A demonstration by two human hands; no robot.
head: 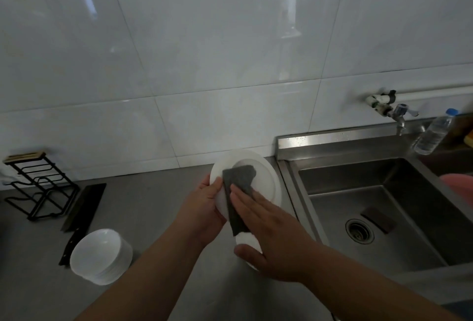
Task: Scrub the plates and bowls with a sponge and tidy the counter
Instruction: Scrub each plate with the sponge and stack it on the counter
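A white plate (266,174) is held tilted above the grey counter, just left of the sink. My left hand (204,205) grips its left rim, thumb on the face. A dark grey scrubbing sponge (238,180) lies flat on the plate's face. My right hand (266,226) presses it there with straight fingers, the thumb spread below. A second white piece (249,241) shows under my right palm; whether it is another dish I cannot tell. A stack of white bowls (102,254) stands on the counter at lower left.
A steel sink (378,218) with a drain (359,231) and a dark pad (378,219) in it lies to the right, under a wall tap (396,113). A water bottle (432,133) stands on its back edge. A black wire rack (38,185) and a cleaver (79,215) sit at left.
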